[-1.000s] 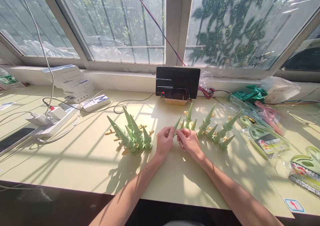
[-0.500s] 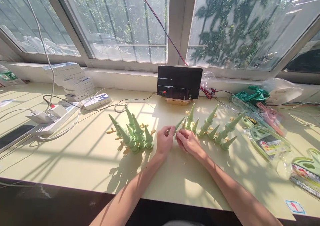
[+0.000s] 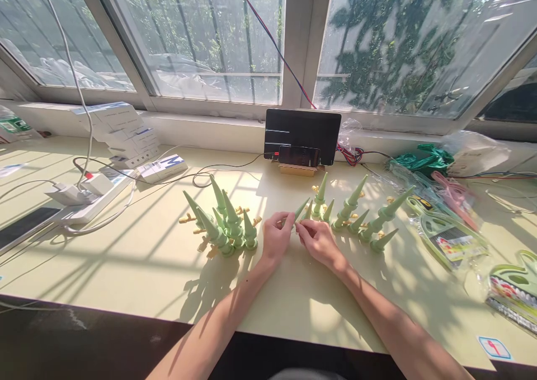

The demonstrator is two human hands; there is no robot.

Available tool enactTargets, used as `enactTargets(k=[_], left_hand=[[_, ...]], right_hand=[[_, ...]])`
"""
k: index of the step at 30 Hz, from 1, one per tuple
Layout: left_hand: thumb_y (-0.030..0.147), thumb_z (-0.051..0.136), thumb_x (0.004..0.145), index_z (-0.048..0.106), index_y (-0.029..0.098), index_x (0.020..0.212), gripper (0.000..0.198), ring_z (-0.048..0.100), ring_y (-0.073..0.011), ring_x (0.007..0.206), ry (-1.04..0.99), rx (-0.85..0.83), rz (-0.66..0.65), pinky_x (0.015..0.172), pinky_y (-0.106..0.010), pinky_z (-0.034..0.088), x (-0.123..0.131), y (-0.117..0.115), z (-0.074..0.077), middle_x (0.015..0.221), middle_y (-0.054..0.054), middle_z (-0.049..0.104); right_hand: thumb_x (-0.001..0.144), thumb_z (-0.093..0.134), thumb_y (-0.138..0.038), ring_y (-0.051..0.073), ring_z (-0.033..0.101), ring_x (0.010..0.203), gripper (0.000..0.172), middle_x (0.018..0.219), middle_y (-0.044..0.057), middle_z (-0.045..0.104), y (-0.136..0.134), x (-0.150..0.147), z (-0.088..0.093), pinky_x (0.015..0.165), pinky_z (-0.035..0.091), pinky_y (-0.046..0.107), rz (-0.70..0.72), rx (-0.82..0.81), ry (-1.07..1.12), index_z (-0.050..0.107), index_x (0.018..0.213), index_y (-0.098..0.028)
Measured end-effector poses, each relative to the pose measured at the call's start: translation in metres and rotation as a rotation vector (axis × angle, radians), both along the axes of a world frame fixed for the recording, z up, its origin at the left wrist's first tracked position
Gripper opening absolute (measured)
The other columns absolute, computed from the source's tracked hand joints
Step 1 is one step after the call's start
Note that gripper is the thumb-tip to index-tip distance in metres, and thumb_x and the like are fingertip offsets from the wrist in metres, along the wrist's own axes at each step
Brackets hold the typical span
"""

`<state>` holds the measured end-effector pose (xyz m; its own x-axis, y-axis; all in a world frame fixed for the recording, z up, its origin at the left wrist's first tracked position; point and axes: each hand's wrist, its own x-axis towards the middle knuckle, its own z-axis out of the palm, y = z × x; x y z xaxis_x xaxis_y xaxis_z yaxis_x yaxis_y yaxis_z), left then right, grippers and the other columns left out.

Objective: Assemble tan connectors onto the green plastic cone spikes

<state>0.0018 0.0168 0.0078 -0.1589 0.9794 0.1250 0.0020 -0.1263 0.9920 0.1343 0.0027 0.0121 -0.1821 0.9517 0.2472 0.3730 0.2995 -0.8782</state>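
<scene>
My left hand (image 3: 277, 235) is closed round a small green cone (image 3: 301, 208), whose tip points up and to the right. Close beside it, my right hand (image 3: 318, 239) has thumb and fingers pinched together at the cone's lower end; what lies between them is too small to make out. Left of my hands stands a cluster of green cone pieces (image 3: 232, 223) with yellow bits sticking out. On the right, more green cone pieces (image 3: 382, 216) stand in a loose group, some upright, some tilted, also with yellow bits.
A tablet (image 3: 301, 135) with a phone before it stands at the back. Power strip (image 3: 94, 198), phone (image 3: 26, 226) and white boxes (image 3: 128, 134) lie left. Bagged green items (image 3: 451, 237) and a green plastic bag (image 3: 425, 159) are at the right.
</scene>
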Motion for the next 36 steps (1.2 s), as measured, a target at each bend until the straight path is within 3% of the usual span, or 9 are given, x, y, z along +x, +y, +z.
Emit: enactTargets(k=[4,7,14,20,25,36], left_hand=[[0.043,0.068,0.079,0.071,0.017,0.072,0.028,0.047,-0.0098,0.051,0.003,-0.004,0.001,0.051,-0.024,0.038,0.0,0.0,-0.001,0.067,-0.001,0.063],[0.044,0.067,0.08,0.07,0.017,0.074,0.028,0.044,-0.0086,0.05,0.019,-0.001,0.003,0.05,-0.023,0.036,0.0,0.0,-0.002,0.068,-0.001,0.062],[0.042,0.066,0.082,0.07,0.017,0.076,0.027,0.05,-0.0103,0.054,0.042,0.01,-0.024,0.051,-0.023,0.039,0.0,0.0,-0.002,0.07,-0.002,0.061],[0.043,0.065,0.084,0.07,0.017,0.076,0.027,0.047,-0.0099,0.054,0.062,0.064,-0.031,0.051,-0.023,0.037,-0.001,0.002,-0.007,0.068,-0.001,0.06],[0.044,0.065,0.085,0.071,0.018,0.076,0.028,0.046,-0.0103,0.057,0.061,0.092,-0.033,0.052,-0.023,0.036,-0.001,0.003,-0.008,0.07,-0.001,0.058],[0.046,0.068,0.082,0.071,0.018,0.076,0.029,0.048,-0.0103,0.052,0.017,0.04,-0.023,0.048,-0.023,0.035,-0.001,0.003,-0.008,0.063,-0.001,0.059]], right_hand=[[0.096,0.048,-0.038,0.013,0.035,0.048,0.043,0.049,-0.003,0.044,0.0,0.001,-0.001,0.054,0.028,0.029,-0.029,0.136,-0.101,0.045,0.057,-0.022],[0.096,0.048,-0.036,0.012,0.034,0.047,0.042,0.049,-0.003,0.042,0.0,0.002,-0.003,0.053,0.027,0.029,-0.031,0.126,-0.109,0.044,0.056,-0.022],[0.092,0.054,-0.043,0.011,0.038,0.045,0.045,0.048,-0.003,0.044,-0.001,-0.003,-0.001,0.046,0.03,0.027,0.045,-0.141,0.188,0.045,0.054,-0.021],[0.083,0.068,-0.052,0.005,0.023,0.037,0.044,0.052,-0.006,0.041,-0.003,-0.005,0.006,0.034,0.014,0.023,0.086,-0.516,0.518,0.049,0.058,-0.02],[0.08,0.073,-0.046,0.003,0.021,0.04,0.038,0.056,-0.006,0.042,-0.002,-0.005,0.009,0.035,0.01,0.02,0.104,-0.642,0.671,0.054,0.066,-0.017],[0.082,0.069,-0.053,0.004,0.025,0.034,0.045,0.05,-0.006,0.04,-0.003,-0.006,0.009,0.031,0.016,0.022,0.084,-0.458,0.514,0.051,0.058,-0.019]])
